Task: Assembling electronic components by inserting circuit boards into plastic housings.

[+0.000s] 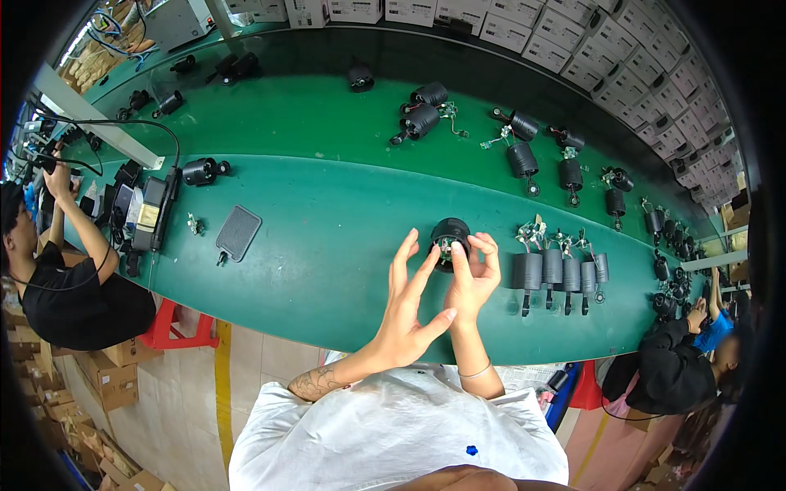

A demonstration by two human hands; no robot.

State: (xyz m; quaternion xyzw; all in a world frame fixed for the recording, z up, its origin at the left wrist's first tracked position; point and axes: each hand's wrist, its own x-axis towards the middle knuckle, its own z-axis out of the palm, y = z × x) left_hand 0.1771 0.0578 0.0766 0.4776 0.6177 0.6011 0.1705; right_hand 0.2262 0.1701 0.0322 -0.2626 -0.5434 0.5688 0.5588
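A black cylindrical housing (pixel 450 230) rests on the green table in front of me, its open end toward me. Inside that end sits a small circuit board (pixel 445 246). My right hand (pixel 472 288) is closed on the housing, fingers along its right side and thumb pressed at the board. Spread fingers show on my left hand (pixel 403 321), whose index fingertip reaches the left edge of the opening. To the right stands a row of several black cylinders (pixel 552 267), with loose wires and boards at their far ends and small jointed stems toward me.
Left on the table lie a flat dark grey plate (pixel 239 234), a small circuit board (pixel 195 224) and another black cylinder (pixel 201 171). Several more cylinders (pixel 422 120) lie on the green strip behind. Co-workers sit at both ends; white boxes (pixel 524 33) are stacked at the back.
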